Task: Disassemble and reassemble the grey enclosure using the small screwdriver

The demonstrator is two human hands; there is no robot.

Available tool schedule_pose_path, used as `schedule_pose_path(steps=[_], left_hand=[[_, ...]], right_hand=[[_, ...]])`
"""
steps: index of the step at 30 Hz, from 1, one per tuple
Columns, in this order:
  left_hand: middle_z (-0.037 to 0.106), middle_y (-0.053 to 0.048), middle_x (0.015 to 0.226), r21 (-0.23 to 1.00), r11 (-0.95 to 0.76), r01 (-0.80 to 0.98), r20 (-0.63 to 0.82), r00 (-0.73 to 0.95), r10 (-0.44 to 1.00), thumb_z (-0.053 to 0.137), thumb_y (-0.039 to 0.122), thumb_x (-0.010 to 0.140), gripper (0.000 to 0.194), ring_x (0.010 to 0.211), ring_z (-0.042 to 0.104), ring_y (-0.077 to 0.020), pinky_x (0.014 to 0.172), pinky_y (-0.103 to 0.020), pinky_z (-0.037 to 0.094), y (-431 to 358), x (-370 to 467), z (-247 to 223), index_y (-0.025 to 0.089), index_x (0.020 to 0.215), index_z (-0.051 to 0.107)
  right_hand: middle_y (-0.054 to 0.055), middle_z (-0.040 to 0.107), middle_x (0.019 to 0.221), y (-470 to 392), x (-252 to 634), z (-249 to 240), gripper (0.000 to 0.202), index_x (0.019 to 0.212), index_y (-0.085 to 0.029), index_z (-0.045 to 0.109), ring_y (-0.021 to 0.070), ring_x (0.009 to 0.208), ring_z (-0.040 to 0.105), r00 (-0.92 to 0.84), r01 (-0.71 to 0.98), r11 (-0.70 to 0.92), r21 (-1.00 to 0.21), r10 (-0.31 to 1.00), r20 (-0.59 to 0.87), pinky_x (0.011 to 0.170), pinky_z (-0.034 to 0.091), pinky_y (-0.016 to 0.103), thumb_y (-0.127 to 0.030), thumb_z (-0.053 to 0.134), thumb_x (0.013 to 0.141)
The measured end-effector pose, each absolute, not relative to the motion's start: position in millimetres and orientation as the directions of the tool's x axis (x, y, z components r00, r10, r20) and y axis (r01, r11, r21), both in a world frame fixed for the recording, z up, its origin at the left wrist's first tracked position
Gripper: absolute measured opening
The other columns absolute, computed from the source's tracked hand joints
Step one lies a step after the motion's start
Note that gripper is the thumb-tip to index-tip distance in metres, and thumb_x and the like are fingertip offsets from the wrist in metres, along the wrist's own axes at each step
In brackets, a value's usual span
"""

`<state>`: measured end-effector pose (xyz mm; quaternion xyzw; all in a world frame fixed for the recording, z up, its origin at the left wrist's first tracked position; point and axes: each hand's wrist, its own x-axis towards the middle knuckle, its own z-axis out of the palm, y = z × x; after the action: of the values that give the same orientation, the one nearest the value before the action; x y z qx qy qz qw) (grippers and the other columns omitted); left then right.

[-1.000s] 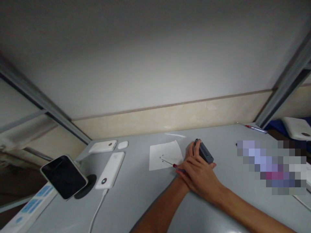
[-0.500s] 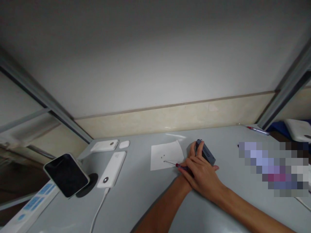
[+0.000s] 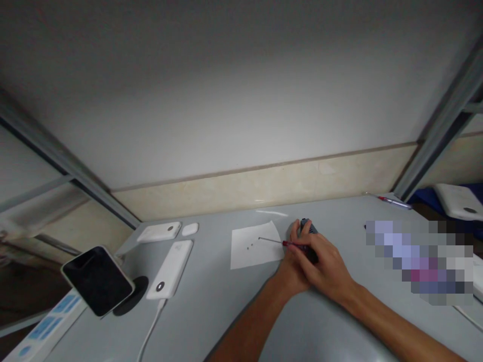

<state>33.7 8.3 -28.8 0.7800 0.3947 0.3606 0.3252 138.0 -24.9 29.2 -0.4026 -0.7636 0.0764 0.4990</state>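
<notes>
My right hand [image 3: 332,264] is closed around a screwdriver [image 3: 289,243] with a red collar and dark handle, its thin shaft pointing left over a white paper sheet [image 3: 241,259]. At the shaft's tip is a tiny dark screw [image 3: 259,238], apparently stuck to it. Two small screws [image 3: 248,248] lie on the paper. My left hand [image 3: 292,274], partly covered by the right, grips a dark grey vented box [image 3: 310,227]. Most of that box is hidden behind my hands.
To the left are white power banks [image 3: 171,269], a small white case [image 3: 190,229], a phone on a stand [image 3: 98,281] and a power strip [image 3: 56,319]. Another screwdriver [image 3: 394,202] lies at the back right, near a blurred-out patch [image 3: 418,264]. A wall closes the back.
The screwdriver tip has risen from the paper and moved back, with a screw apparently on it. One fewer screw lies on the sheet. My right hand now covers more of the box.
</notes>
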Motion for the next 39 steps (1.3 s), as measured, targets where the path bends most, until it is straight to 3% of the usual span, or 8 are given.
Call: schedule_pose_path(steps=[3, 6, 11, 16, 20, 24, 30, 39], left_hand=[[0.034, -0.012, 0.165, 0.729, -0.558, 0.396, 0.363, 0.468, 0.806, 0.069, 0.029, 0.089, 0.073, 0.159, 0.016, -0.0372, 0.13, -0.063, 0.017, 3, 27, -19, 0.025, 0.155, 0.038], [0.023, -0.014, 0.17, 0.79, -0.481, 0.38, 0.318, 0.417, 0.852, 0.069, 0.036, 0.092, 0.081, 0.16, 0.017, -0.0332, 0.129, -0.061, 0.021, -3, 24, -9, 0.026, 0.16, 0.026], [0.026, -0.014, 0.169, 0.865, -0.435, 0.252, 0.333, 0.36, 0.871, 0.055, 0.044, 0.1, 0.064, 0.159, 0.022, -0.0298, 0.131, -0.055, 0.018, -1, 21, -4, 0.024, 0.157, 0.032], [0.053, -0.014, 0.149, 0.946, -0.301, 0.121, 0.289, 0.107, 0.951, 0.053, 0.051, 0.1, 0.05, 0.141, 0.05, -0.0287, 0.117, -0.049, 0.042, 9, 23, -3, 0.023, 0.141, 0.05], [0.067, -0.011, 0.126, 0.944, -0.301, 0.138, 0.306, -0.018, 0.952, 0.057, 0.051, 0.098, 0.037, 0.12, 0.063, -0.0252, 0.106, -0.044, 0.05, 14, 24, -1, 0.021, 0.12, 0.062], [0.07, -0.009, 0.109, 0.942, -0.278, 0.187, 0.3, -0.1, 0.949, 0.058, 0.054, 0.097, 0.036, 0.103, 0.067, -0.0224, 0.095, -0.038, 0.053, 15, 23, 1, 0.02, 0.104, 0.066], [0.074, -0.008, 0.106, 0.966, -0.218, 0.137, 0.237, -0.141, 0.961, 0.063, 0.058, 0.093, 0.041, 0.094, 0.067, -0.0207, 0.088, -0.034, 0.052, 18, 23, -2, 0.019, 0.104, 0.069], [0.075, -0.007, 0.098, 0.953, -0.267, 0.145, 0.288, -0.146, 0.946, 0.062, 0.044, 0.096, 0.028, 0.093, 0.066, -0.021, 0.087, -0.032, 0.049, 20, 21, -6, 0.019, 0.099, 0.073]], right_hand=[[0.005, 0.072, 0.089, -14, 160, 39, 0.008, 0.103, -0.025, 0.066, 0.0209, 0.077, 0.067, 0.062, 0.486, 0.564, -0.668, 0.74, 0.67, 0.071, 0.052, 0.035, -0.032, 0.062, 0.099], [0.004, 0.068, 0.089, 2, 181, 43, 0.013, 0.1, -0.024, 0.062, 0.0202, 0.079, 0.065, 0.285, 0.318, 0.527, -0.788, 0.74, 0.61, 0.072, 0.051, 0.034, -0.037, 0.062, 0.099], [-0.001, 0.063, 0.072, 25, 212, 39, 0.024, 0.095, -0.023, 0.06, 0.0147, 0.057, 0.051, 0.418, 0.082, 0.467, -0.881, 0.786, 0.455, 0.055, 0.039, 0.028, -0.045, 0.071, 0.091], [-0.002, 0.065, 0.063, 34, 224, 31, 0.024, 0.085, -0.022, 0.06, 0.0135, 0.053, 0.046, 0.398, -0.097, 0.39, -0.916, 0.858, 0.323, 0.052, 0.034, 0.026, -0.042, 0.073, 0.086], [-0.001, 0.066, 0.062, 34, 222, 30, 0.024, 0.083, -0.022, 0.061, 0.0134, 0.053, 0.045, 0.325, -0.129, 0.347, -0.929, 0.9, 0.291, 0.052, 0.033, 0.027, -0.042, 0.075, 0.084], [0.0, 0.068, 0.064, 32, 220, 31, 0.025, 0.085, -0.021, 0.061, 0.014, 0.055, 0.045, 0.252, -0.087, 0.327, -0.941, 0.921, 0.296, 0.054, 0.034, 0.028, -0.043, 0.073, 0.086], [0.0, 0.068, 0.067, 29, 220, 30, 0.025, 0.084, -0.022, 0.06, 0.016, 0.06, 0.053, 0.187, -0.018, 0.373, -0.928, 0.913, 0.364, 0.058, 0.037, 0.029, -0.043, 0.071, 0.089], [0.002, 0.067, 0.074, 29, 220, 23, 0.021, 0.087, -0.023, 0.059, 0.0198, 0.071, 0.062, 0.128, 0.097, 0.431, -0.897, 0.889, 0.44, 0.068, 0.044, 0.032, -0.042, 0.066, 0.094]])
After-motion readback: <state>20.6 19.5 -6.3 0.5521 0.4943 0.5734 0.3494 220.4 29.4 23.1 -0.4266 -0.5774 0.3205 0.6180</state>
